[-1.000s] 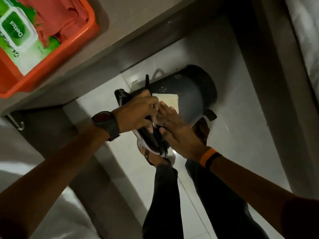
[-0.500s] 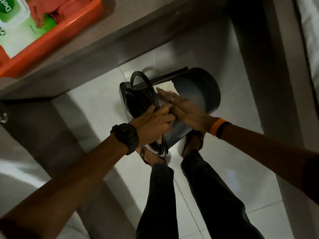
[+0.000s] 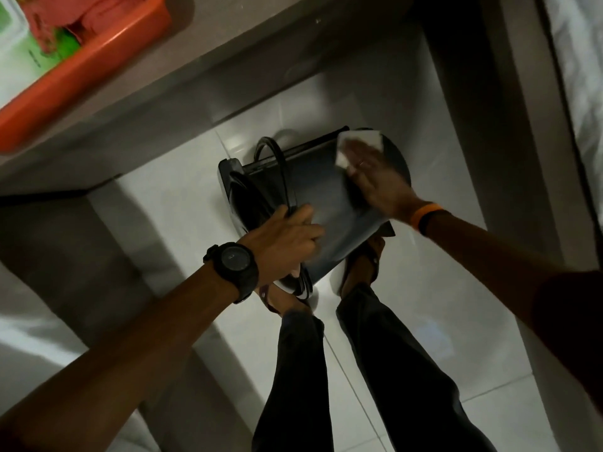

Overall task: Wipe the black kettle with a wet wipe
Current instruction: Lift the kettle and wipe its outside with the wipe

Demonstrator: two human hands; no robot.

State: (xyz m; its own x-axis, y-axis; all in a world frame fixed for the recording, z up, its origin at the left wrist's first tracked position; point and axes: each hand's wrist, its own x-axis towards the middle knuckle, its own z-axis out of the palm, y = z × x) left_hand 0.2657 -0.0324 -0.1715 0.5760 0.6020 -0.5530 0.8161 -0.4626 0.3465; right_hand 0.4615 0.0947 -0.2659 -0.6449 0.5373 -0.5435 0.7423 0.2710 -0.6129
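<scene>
**A:** what are the hands doing?

**B:** left hand (image 3: pixel 287 243) is clamped on the black kettle (image 3: pixel 313 203) at its lid end, and the right hand (image 3: pixel 375 181) lies flat, pressing the wet wipe (image 3: pixel 362 140) on the far end. The orange tray (image 3: pixel 98 70) sits on the counter (image 3: pixel 228 79), up-left of both hands. Kettle's sideways between them, held above the feet.

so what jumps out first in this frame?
The black kettle held on its side in mid-air above the white tiled floor, centre of frame. The right hand presses a white wet wipe flat against the kettle's far end, while the left hand grips the near end by the lid. Top left, a bright orange tray sits on the counter.
</scene>
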